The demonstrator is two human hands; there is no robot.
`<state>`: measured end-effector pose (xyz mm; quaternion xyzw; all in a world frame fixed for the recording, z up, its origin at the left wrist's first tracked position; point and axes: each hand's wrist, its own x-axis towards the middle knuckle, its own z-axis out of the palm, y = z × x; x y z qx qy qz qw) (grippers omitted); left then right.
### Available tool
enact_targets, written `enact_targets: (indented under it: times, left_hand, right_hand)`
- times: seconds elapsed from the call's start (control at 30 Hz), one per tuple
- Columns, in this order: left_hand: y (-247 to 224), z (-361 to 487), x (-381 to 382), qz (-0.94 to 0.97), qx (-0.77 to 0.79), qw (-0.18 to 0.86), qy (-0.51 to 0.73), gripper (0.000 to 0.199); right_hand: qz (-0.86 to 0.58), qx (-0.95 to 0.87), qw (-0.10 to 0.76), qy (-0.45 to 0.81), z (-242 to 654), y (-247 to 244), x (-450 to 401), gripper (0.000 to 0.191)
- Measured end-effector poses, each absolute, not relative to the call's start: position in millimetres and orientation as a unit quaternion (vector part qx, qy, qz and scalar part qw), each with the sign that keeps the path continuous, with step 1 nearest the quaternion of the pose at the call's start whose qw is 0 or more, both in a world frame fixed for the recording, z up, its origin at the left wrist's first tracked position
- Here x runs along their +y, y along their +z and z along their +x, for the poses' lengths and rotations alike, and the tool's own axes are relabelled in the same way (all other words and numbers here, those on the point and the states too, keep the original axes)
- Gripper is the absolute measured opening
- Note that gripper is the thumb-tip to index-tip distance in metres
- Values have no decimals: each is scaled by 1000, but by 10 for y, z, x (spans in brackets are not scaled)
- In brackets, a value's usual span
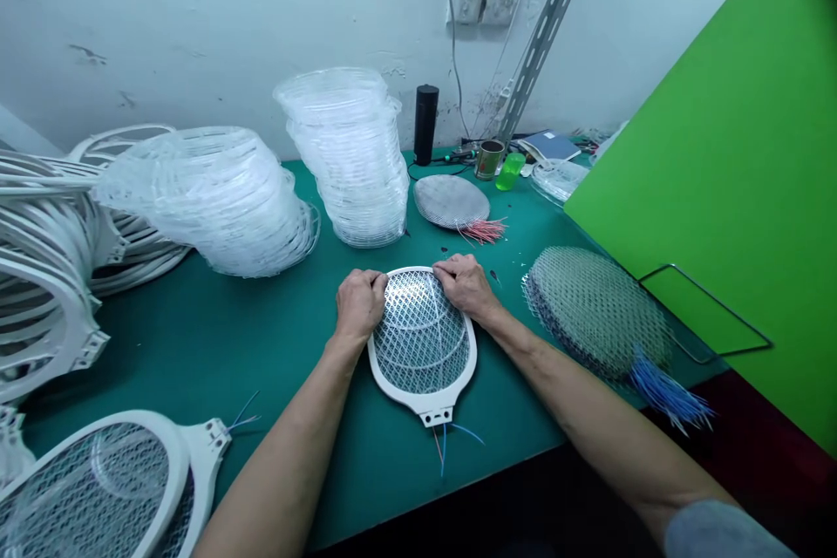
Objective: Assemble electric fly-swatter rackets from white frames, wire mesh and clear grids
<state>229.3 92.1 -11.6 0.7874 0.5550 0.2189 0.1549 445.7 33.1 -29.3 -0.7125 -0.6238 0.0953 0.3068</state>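
Note:
A white racket-shaped frame [424, 403] with metal mesh lies on the green table, its narrow end toward me. Blue and red wires [444, 451] stick out of that end. My left hand [360, 305] grips the frame's upper left rim, fingers closed. On the upper right rim, my right hand [466, 286] is closed with its fingers bent over the edge. Clear curved lines show across the mesh between the hands.
Stacks of clear plastic rings [350, 161] and white frames [58, 305] stand at the left. Mesh-filled frames [91, 488] lie front left. Round mesh pieces [588, 309] with blue wires are at right, grey discs [451, 200] behind. A green panel [719, 174] slants at right.

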Motion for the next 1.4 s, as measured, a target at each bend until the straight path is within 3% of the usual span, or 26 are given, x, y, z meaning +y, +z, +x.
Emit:
enact_targets:
  times: [0.4, 0.63, 0.77, 1.4]
  left_hand:
    - [-276, 2253, 955, 802, 495, 169, 290, 30]
    - [-224, 2279, 966, 806, 515, 146, 252, 32]
    - [-189, 2290, 963, 808, 522, 136, 235, 34]
    - [-204, 2311, 973, 817, 506, 147, 234, 36]
  right_hand:
    - [-679, -658, 317, 67, 4525, -328, 365, 22]
    - [-689, -672, 241, 125, 4596, -101, 377, 20]
    - [-714, -658, 223, 93, 4565, -57, 339, 25]
    - [-692, -656, 292, 73, 4532, -247, 307, 20]
